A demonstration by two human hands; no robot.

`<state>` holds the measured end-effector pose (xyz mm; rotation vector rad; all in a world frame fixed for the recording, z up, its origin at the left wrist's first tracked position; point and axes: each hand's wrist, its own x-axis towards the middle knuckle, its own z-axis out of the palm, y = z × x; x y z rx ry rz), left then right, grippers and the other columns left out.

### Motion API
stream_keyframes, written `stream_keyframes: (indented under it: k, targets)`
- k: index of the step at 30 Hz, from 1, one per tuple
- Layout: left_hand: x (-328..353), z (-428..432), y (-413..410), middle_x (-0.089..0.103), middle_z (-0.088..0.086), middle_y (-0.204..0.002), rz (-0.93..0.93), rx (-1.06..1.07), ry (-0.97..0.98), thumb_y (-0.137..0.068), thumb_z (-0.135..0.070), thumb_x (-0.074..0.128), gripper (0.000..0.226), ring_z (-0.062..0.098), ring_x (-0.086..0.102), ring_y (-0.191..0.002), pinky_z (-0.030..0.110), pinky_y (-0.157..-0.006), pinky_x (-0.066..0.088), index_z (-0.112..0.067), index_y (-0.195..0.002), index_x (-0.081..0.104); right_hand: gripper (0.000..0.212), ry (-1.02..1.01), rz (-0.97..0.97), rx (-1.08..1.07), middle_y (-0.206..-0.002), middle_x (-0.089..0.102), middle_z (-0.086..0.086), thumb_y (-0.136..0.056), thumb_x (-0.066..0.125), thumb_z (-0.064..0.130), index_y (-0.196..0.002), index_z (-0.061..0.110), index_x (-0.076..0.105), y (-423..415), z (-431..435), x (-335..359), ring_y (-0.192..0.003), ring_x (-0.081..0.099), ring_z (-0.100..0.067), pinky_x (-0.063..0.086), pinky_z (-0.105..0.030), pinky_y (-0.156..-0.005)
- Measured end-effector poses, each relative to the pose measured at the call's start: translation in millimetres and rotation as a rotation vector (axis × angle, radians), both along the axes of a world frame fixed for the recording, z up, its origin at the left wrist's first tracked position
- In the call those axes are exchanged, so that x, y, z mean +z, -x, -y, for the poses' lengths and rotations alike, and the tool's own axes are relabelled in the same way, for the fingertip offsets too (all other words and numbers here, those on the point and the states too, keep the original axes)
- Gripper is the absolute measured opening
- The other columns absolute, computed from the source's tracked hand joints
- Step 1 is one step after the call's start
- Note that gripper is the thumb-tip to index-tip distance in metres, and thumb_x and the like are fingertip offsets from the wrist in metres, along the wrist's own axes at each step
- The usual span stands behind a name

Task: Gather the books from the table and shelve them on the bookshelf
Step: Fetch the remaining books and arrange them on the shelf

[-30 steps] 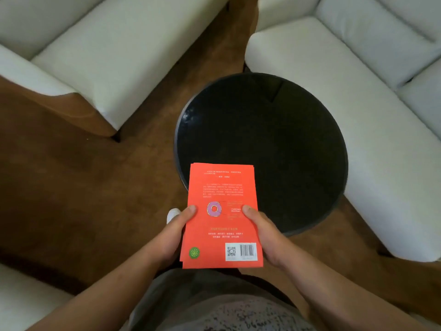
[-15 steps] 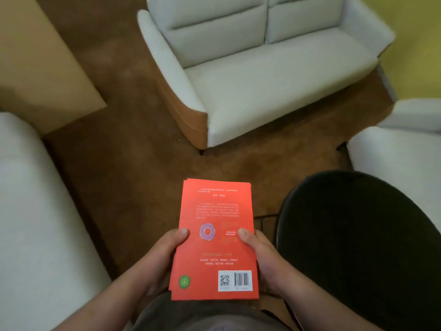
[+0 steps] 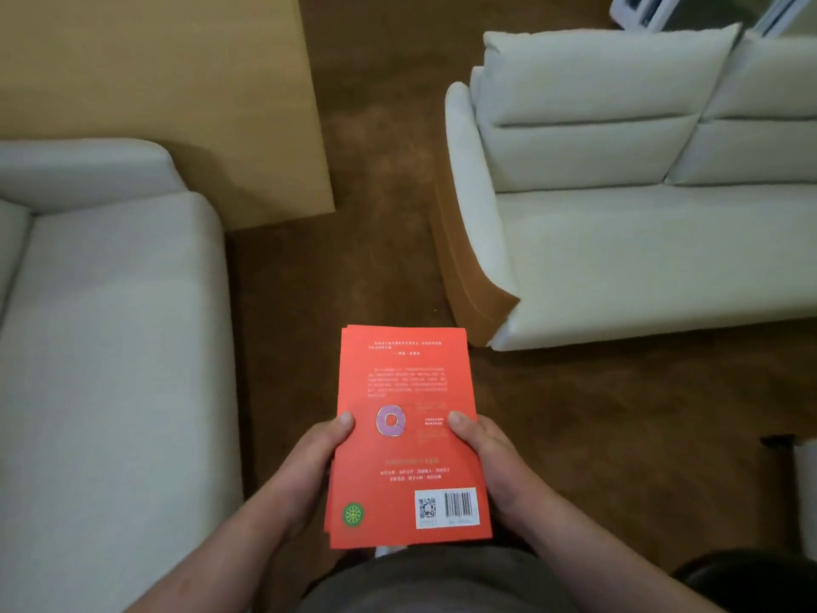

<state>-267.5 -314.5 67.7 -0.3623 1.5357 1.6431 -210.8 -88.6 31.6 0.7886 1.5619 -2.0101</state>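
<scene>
Both sides pinched: red books (image 3: 406, 435) held level

Thumbs on top, the left grip (image 3: 309, 462) and right grip (image 3: 490, 457) each pinch a long edge of the stack. Beyond the grips, carpet (image 3: 376, 258) runs open between the grey sofa (image 3: 110, 347) at left and the white sofa (image 3: 619, 258) at right

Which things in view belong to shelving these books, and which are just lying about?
Part of the job: stack of red books, gripped by the left hand and the right hand; no bookshelf recognisable.
Just around: grey sofa, cream sofa, tan wooden panel, brown carpet.
</scene>
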Motion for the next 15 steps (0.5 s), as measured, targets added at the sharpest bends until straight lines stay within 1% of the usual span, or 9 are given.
stream_keyframes:
  k: [1,3,5,6,8,10,12,14,15]
  targets:
    - [-1.9,-3.6,14.7,0.075,0.019,-0.107,0.004,0.021,0.012,-0.08,-0.066,0.061,0.05,0.031,0.075,-0.09,0.042,-0.084,0.057,-0.022,-0.1,0.076,0.09,-0.002,0.007,-0.008,-0.109,0.077,-0.012,-0.066,0.079,0.067,-0.133,0.015,0.049,15.7,-2.2,-0.4,-0.098,0.076,-0.032,0.06,-0.047,-0.09]
    - [-6.2,-12.2,43.7,0.077,0.014,-0.103,0.008,0.059,0.028,-0.068,-0.072,0.065,0.055,0.027,0.076,-0.086,0.039,-0.08,0.057,-0.026,-0.094,0.08,0.069,0.0,0.019,-0.024,-0.11,0.076,-0.011,-0.078,0.075,0.058,-0.128,0.021,0.046,46.1,-9.3,-3.5,-0.095,0.077,-0.029,0.061,-0.045,-0.087]
    - [-10.6,-24.2,78.8,0.078,0.013,-0.102,0.006,0.082,0.038,-0.071,-0.07,0.064,0.054,0.026,0.077,-0.086,0.037,-0.078,0.058,-0.025,-0.095,0.08,0.062,-0.005,0.03,0.003,-0.113,0.073,-0.012,-0.078,0.069,0.051,-0.127,0.021,0.045,87.1,-21.5,-8.0,-0.092,0.078,-0.027,0.062,-0.041,-0.08]
    - [-13.6,-31.3,98.8,0.078,0.013,-0.102,0.0,0.078,0.031,-0.078,-0.064,0.057,0.052,0.025,0.076,-0.086,0.034,-0.076,0.059,-0.022,-0.1,0.077,0.064,-0.013,0.032,0.009,-0.114,0.072,-0.013,-0.08,0.071,0.05,-0.128,0.018,0.044,110.8,-29.9,-11.0,-0.092,0.077,-0.027,0.062,-0.04,-0.078]
    - [-14.9,-45.9,142.8,0.079,0.011,-0.098,0.003,0.071,0.027,-0.08,-0.054,0.045,0.051,0.023,0.077,-0.083,0.03,-0.07,0.06,-0.018,-0.105,0.07,0.073,-0.027,0.008,-0.006,-0.116,0.071,-0.015,-0.077,0.078,0.048,-0.131,0.012,0.045,161.9,-45.6,-14.0,-0.093,0.076,-0.029,0.062,-0.041,-0.079]
    - [-12.1,-57.3,186.1,0.079,0.009,-0.095,-0.002,0.067,0.026,-0.082,-0.056,0.049,0.049,0.022,0.077,-0.081,0.027,-0.067,0.06,-0.017,-0.105,0.069,0.083,-0.02,-0.015,0.037,-0.118,0.071,-0.015,-0.068,0.075,0.052,-0.133,0.011,0.045,207.5,-58.7,-15.3,-0.096,0.076,-0.029,0.062,-0.042,-0.081]
    - [-3.4,-65.6,228.9,0.079,0.01,-0.099,-0.022,0.07,0.027,-0.078,-0.066,0.062,0.056,0.026,0.076,-0.087,0.029,-0.07,0.061,-0.019,-0.107,0.071,0.091,-0.028,-0.044,0.063,-0.119,0.071,-0.015,-0.062,0.076,0.059,-0.133,0.01,0.045,249.1,-68.2,-14.6,-0.094,0.077,-0.027,0.062,-0.039,-0.079]
    - [1.1,-70.6,266.7,0.077,0.014,-0.106,-0.014,0.089,0.036,-0.072,-0.066,0.057,0.063,0.031,0.075,-0.093,0.036,-0.079,0.061,-0.019,-0.111,0.07,0.102,-0.038,-0.047,0.076,-0.12,0.07,-0.018,-0.059,0.082,0.064,-0.135,0.007,0.045,290.3,-76.4,-13.7,-0.094,0.077,-0.028,0.063,-0.04,-0.078]
    - [5.5,-73.8,283.6,0.076,0.015,-0.108,-0.014,0.099,0.039,-0.075,-0.063,0.052,0.062,0.032,0.074,-0.095,0.04,-0.083,0.06,-0.018,-0.113,0.069,0.11,-0.036,-0.047,0.092,-0.12,0.07,-0.019,-0.057,0.084,0.068,-0.138,0.006,0.044,310.6,-80.3,-13.7,-0.096,0.076,-0.032,0.062,-0.045,-0.083]
